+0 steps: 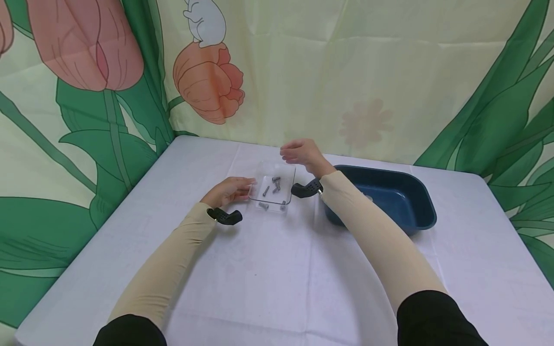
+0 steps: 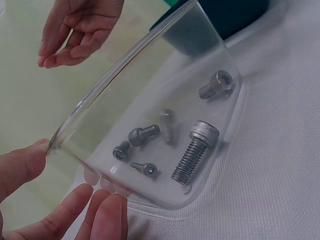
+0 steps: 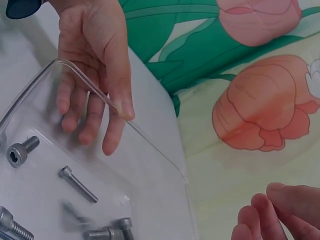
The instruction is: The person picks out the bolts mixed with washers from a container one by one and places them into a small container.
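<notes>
1. We judge the step in hand to be steadying the clear tray [image 1: 271, 188]: our left hand [image 1: 228, 190] has its grip clamped on the tray's nine o'clock edge, thumb over the rim and fingers [image 2: 107, 215] under the wall, as the left wrist view shows.
2. The tray sits on the tabletop [image 1: 268, 269] at about twelve o'clock from us and holds several screws [image 1: 275, 184]; the largest bolt [image 2: 194, 151] lies near the tray's corner, with smaller ones beside it.
3. Our right hand [image 1: 303, 153] hovers just past the tray's far edge, at one o'clock, fingers loosely apart and holding nothing.
4. We think the next move calls for that free hand to come down into the tray and pinch one small screw, which asks for a fine fingertip grip while the left keeps the tray from sliding.
5. A dark blue tub [image 1: 391, 198] stands at two o'clock, just beside the right forearm.
6. The tabletop wears a white cloth; a tulip-printed curtain [image 1: 207, 81] closes the room behind and on both sides.
</notes>
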